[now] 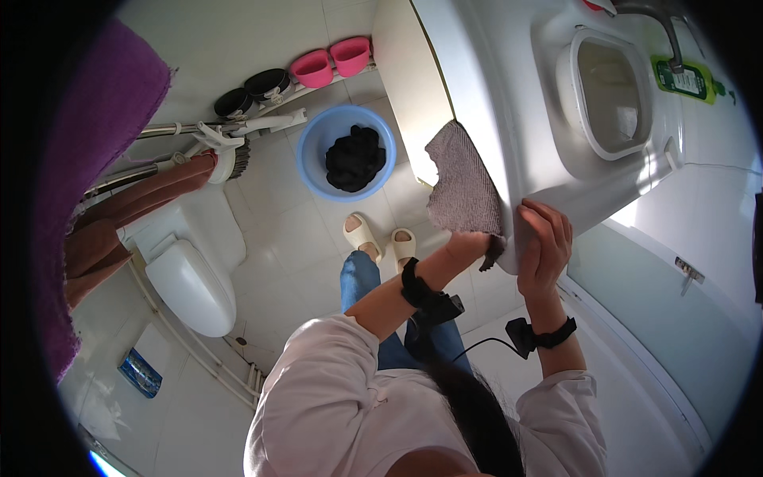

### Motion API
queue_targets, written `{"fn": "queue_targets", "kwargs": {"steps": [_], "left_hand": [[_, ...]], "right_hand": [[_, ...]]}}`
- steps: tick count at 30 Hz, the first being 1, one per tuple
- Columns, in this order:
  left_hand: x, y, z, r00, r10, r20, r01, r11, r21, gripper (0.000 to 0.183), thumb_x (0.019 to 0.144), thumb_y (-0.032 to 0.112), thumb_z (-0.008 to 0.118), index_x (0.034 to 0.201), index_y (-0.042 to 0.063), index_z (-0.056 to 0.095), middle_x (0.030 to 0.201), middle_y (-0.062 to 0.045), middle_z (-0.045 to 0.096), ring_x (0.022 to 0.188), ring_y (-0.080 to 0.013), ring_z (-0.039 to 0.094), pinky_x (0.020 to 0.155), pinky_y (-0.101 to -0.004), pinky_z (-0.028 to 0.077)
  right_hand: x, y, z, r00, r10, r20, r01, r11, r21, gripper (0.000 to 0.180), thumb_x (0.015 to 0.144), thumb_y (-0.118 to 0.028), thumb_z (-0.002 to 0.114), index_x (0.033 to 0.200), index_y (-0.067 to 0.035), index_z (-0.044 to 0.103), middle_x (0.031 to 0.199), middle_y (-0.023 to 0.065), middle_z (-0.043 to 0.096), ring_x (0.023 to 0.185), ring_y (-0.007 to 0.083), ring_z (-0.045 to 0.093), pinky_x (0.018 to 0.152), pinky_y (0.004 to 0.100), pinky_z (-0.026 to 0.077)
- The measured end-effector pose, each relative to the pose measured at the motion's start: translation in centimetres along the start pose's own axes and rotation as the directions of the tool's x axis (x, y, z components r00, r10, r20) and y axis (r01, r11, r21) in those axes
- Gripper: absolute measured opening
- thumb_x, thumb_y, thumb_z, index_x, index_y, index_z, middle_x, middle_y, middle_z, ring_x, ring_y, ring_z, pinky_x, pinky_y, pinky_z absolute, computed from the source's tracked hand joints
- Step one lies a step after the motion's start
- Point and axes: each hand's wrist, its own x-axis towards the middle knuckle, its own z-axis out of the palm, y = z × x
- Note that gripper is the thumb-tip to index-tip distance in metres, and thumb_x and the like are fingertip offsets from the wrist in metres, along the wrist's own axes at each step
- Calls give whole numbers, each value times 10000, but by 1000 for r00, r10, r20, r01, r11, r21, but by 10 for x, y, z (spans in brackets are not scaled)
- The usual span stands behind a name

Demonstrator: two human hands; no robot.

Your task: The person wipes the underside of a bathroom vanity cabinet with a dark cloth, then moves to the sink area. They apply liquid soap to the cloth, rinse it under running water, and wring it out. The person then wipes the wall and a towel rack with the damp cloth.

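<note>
A grey ribbed cloth [465,185] lies against the front edge of the white washbasin [489,89]. My left hand [470,243] is at the cloth's near end; the cloth covers its fingers, and only the wrist and the heel of the hand show. My right hand [543,247] rests on the basin's near corner, with its fingers over the rim and nothing in it. In the bowl of the basin stands a white plastic tub [569,89] holding cloudy water. Over the tub reaches a metal faucet [661,21], beside a green bottle [685,80] with a label.
On the tiled floor stands a blue basin [305,143] with black fabric [355,158] in it. To the left are a toilet [191,289], brown cloths [161,191], a brush [238,158] and metal poles. Pink slippers [313,68] sit on a wall rack. A purple cloth [101,119] hangs close by.
</note>
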Motion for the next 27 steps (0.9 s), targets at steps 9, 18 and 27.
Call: {"fn": "queue_targets", "kwargs": {"steps": [9,18,27], "left_hand": [[171,3,-71,968,231,-95,-218,968,125,379,920,81,460,1276,-27,534,1310,-246,530,1267,-409,418,1123,-491,251],[-27,-116,-7,998,-64,22,57,968,246,523,923,223,503,1377,-32,451,1474,-239,381,1398,-449,254,1197,-543,82],[-3,-120,-7,993,4,-122,17,986,166,532,915,235,512,1375,-27,455,1471,-235,383,1407,-439,243,1187,-541,120]], "right_hand": [[4,-59,6,947,86,309,100,836,-539,571,854,-212,603,1387,-36,500,1476,146,444,1386,316,379,1157,483,240],[-26,-57,101,691,201,695,393,702,-594,564,948,-171,456,1444,71,342,1551,189,298,1473,316,200,1215,427,112],[-17,-38,117,887,66,456,211,821,-530,678,873,-275,509,1452,46,364,1569,185,276,1487,267,186,1211,488,78]]}}
